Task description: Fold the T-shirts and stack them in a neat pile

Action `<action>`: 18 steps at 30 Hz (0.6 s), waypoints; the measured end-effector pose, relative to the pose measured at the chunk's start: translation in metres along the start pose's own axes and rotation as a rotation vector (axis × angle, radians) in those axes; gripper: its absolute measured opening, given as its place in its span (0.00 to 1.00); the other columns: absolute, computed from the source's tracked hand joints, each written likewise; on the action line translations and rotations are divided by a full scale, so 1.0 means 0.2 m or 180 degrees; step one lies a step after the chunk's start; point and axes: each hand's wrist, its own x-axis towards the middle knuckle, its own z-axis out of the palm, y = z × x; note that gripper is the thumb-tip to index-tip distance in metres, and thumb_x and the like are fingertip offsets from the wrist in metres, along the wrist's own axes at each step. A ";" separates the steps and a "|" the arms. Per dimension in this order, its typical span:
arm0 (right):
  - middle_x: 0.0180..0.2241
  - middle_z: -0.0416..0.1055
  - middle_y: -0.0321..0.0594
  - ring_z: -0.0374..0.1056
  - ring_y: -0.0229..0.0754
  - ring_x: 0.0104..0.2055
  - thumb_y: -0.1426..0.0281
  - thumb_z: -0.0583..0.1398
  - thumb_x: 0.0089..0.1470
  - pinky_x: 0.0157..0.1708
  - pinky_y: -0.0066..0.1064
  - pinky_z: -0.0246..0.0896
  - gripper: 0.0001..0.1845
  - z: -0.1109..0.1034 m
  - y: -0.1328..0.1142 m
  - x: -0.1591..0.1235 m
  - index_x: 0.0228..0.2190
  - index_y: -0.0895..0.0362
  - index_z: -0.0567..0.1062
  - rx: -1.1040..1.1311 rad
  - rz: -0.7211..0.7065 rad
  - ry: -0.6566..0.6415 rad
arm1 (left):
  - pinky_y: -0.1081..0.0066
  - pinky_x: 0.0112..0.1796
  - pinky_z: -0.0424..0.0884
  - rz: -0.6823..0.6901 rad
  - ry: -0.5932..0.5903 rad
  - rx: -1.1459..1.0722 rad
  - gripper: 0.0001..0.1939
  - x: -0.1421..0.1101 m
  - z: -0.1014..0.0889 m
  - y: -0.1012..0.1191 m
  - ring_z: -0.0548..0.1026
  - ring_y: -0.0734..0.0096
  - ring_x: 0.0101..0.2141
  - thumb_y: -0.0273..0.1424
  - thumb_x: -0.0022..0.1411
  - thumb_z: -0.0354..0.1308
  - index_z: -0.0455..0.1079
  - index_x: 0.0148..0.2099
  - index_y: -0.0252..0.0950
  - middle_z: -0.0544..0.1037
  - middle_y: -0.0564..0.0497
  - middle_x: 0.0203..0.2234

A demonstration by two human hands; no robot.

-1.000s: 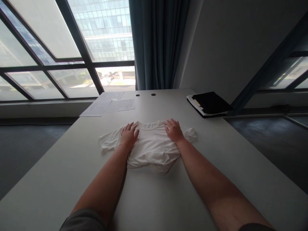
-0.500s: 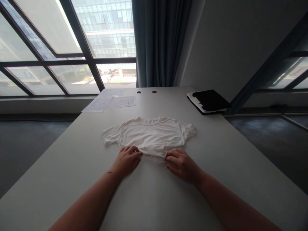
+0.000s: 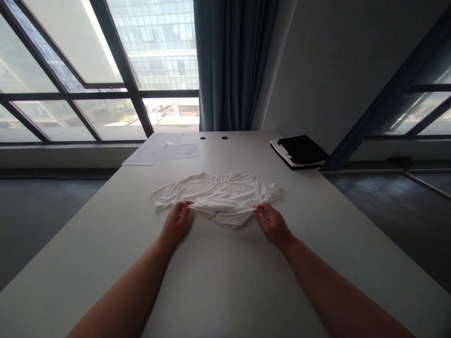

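Left hand (image 3: 176,224) and right hand (image 3: 273,225) are nearly closed, each pinching the gathered hem of a white T-shirt (image 3: 218,188) (its hem bunched between them) flat on the bench (image 3: 218,286); loose papers (image 3: 160,154) at eleven o'clock, black folder (image 3: 299,150) at one o'clock

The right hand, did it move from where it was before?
Yes. The right hand moved back toward the person, farther from the two round holes in the table, and now pinches the T-shirt's hem.
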 end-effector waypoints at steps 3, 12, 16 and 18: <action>0.27 0.70 0.33 0.66 0.40 0.28 0.57 0.59 0.65 0.31 0.31 0.63 0.12 -0.07 0.03 -0.02 0.37 0.52 0.72 0.0295 0.0403 0.0651 | 0.68 0.36 0.70 -0.0373 0.0350 -0.0373 0.15 0.00 -0.03 -0.03 0.73 0.66 0.32 0.48 0.68 0.55 0.66 0.42 0.41 0.77 0.51 0.32; 0.26 0.70 0.33 0.69 0.41 0.26 0.55 0.58 0.62 0.31 0.34 0.69 0.13 -0.06 0.23 0.05 0.38 0.52 0.70 0.0571 0.1060 0.1201 | 0.63 0.39 0.71 -0.0056 0.0957 0.0795 0.11 0.03 -0.09 -0.03 0.73 0.63 0.34 0.41 0.68 0.54 0.67 0.43 0.40 0.75 0.50 0.33; 0.40 0.77 0.43 0.75 0.47 0.42 0.63 0.58 0.62 0.46 0.41 0.72 0.12 -0.03 0.22 0.02 0.44 0.52 0.75 -0.0259 0.0466 0.0275 | 0.59 0.50 0.70 0.1290 -0.0337 0.1666 0.09 -0.06 -0.04 0.10 0.76 0.60 0.43 0.35 0.71 0.53 0.73 0.47 0.41 0.79 0.46 0.41; 0.44 0.78 0.46 0.73 0.50 0.49 0.66 0.58 0.61 0.54 0.46 0.68 0.13 -0.02 0.21 0.02 0.45 0.53 0.78 -0.0713 0.0043 -0.0209 | 0.56 0.54 0.69 0.1392 -0.0967 0.1942 0.13 -0.10 0.01 0.14 0.76 0.56 0.50 0.37 0.70 0.57 0.74 0.54 0.44 0.79 0.45 0.50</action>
